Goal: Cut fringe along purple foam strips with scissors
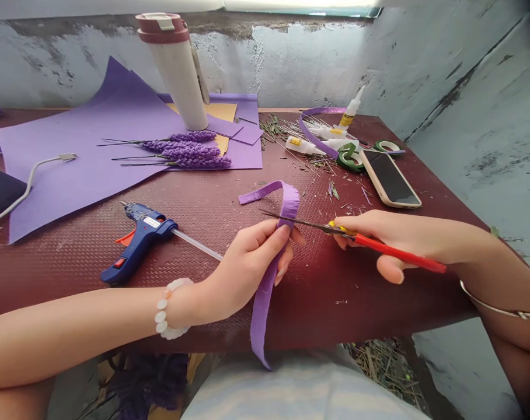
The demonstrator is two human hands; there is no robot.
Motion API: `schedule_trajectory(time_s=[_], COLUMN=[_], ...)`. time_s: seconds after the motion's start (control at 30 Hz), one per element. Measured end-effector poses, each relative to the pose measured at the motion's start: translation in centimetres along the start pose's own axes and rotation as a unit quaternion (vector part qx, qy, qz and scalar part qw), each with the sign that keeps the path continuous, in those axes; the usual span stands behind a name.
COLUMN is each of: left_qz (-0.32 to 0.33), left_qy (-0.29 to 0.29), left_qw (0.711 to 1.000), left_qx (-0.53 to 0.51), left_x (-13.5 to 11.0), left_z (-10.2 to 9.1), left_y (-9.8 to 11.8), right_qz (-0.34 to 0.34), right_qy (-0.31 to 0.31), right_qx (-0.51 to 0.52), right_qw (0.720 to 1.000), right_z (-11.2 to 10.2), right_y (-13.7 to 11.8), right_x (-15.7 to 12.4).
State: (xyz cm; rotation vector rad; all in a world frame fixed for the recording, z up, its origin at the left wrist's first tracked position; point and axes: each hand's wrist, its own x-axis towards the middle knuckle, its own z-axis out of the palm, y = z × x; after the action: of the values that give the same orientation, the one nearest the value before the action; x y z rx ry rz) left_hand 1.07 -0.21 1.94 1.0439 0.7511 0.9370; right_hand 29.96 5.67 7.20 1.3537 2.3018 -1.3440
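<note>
Head view: a striped cloth [291,396] at the very bottom, close to the body, and a dark purple bunch [149,382] down below the front edge of the counter [335,303]. Dry sticks [383,367] on the floor, down past the counter's right side.

Just above, the left hand [247,268] with a tight grip on a purple strip [261,315], fingers together, a white bead bracelet [166,308] on the wrist. The strip bending up over the fingers in a loop, with its long end hanging past the counter edge. Tiny cuts along its top edge.

The right hand [391,239] clamped on red scissors [400,252], a thin metal bangle [501,309] on the arm. Long dark blades close together, lying across the strip.

Farther on the counter, a blue glue gun [138,245] on its side, its clear glue stick [195,244] almost touching the left hand. A phone [390,178] near green tape rolls [350,158], glue bottles [302,146], and lots of little stem bits [291,140].

Farther left, purple paper flowers [181,153] on a big purple sheet [72,157], and a white cord [32,178] lying across it. Last, a tall white cup [175,70] tilted against a gray wall [291,58].
</note>
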Motion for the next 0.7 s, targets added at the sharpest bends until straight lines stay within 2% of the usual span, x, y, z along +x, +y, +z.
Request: schedule_trajectory(time_s=[0.1,0.27,0.43,0.57,0.7], left_qz=[-0.020,-0.045,-0.055,-0.059,-0.059], left_qy=[-0.033,-0.066,-0.096,-0.100,-0.092], left_qw=[0.999,0.996,0.992,0.990,0.992], left_qx=[-0.020,-0.025,-0.066,-0.076,-0.068], left_x=[-0.1,-0.1,-0.2,-0.2,-0.1], left_z=[-0.1,-0.3,-0.4,-0.4,-0.6], left_y=[0.1,-0.1,-0.1,-0.1,-0.2], right_qz=[-0.001,-0.025,-0.056,-0.076,-0.067], right_qy=[-0.032,-0.028,-0.050,-0.060,-0.054], right_qx=[0.014,0.009,0.045,0.054,0.053], right_qw=[0.999,0.999,0.996,0.994,0.995], right_z=[-0.3,-0.2,-0.4,-0.4,-0.2], right_y=[-0.4,-0.9,-0.2,0.5,0.3], right_x=[-0.1,0.1,0.3,0.4,0.3])
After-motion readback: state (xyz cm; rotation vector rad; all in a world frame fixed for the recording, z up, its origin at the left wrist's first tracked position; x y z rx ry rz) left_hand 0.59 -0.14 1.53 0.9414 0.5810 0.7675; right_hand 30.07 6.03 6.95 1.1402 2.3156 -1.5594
